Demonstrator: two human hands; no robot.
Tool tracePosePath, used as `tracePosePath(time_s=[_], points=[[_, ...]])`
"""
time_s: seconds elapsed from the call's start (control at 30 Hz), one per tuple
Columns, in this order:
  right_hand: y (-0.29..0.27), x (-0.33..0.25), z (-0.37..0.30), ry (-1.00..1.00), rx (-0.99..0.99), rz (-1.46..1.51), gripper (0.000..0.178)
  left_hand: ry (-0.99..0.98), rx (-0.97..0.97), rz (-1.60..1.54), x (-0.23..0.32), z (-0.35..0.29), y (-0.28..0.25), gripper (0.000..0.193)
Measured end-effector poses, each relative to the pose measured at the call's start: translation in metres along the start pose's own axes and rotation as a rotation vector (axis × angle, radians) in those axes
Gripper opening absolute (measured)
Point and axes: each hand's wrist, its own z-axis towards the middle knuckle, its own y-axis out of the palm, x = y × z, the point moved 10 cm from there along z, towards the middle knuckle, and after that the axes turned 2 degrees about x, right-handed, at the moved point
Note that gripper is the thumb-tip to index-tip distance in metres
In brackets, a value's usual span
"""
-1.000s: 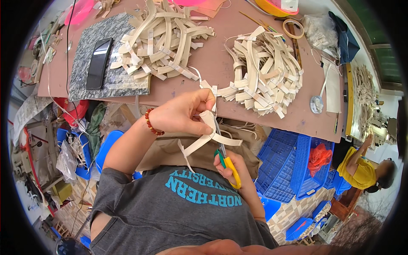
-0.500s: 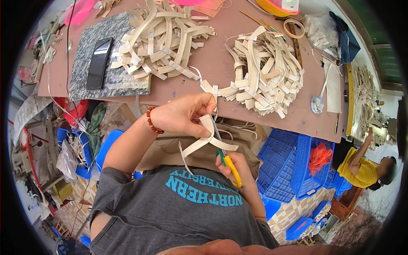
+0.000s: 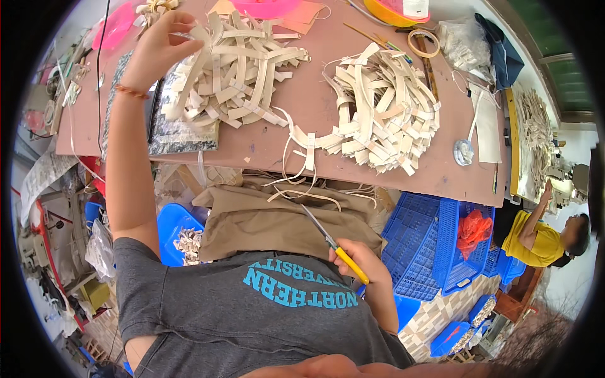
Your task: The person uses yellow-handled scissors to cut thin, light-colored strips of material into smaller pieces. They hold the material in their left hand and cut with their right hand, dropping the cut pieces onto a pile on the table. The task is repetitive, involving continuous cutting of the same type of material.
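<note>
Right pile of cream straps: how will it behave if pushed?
The right pile would probably spread rather than slide as one block, since its straps overlap at many angles. They look bendable, judging by their curves. The strap jutting leftward could trail.

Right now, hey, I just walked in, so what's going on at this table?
Someone is working through cream straps. Their left hand is out at the left pile of straps; whether it grips one is hard to tell. Their right hand holds yellow-handled scissors, blades pointing toward the table, above a brown cloth. A second pile of straps lies to the right. Another person in yellow is off at the far right.
</note>
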Motion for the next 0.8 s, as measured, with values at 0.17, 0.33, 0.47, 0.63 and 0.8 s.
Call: tracePosePath(time_s=[0.17,0.33,0.47,0.63,0.8], points=[[-0.014,-0.011,-0.002,-0.158,0.123,0.007,0.031,0.036,-0.001,0.063,0.034,-0.017,0.099,0.025],[-0.015,-0.032,-0.006,-0.325,0.144,-0.126,0.031,0.204,-0.199,-0.085,0.084,-0.058,0.217,0.011],[-0.017,-0.035,-0.01,-0.357,0.195,-0.13,0.03,0.12,-0.07,-0.178,0.096,-0.047,0.224,0.011],[-0.015,-0.03,-0.005,-0.433,0.172,-0.14,0.026,0.146,0.185,-0.347,0.118,-0.045,0.205,0.018],[-0.018,-0.032,-0.005,-0.391,0.161,-0.025,0.024,0.383,0.125,-0.052,0.135,-0.018,0.205,0.027]])
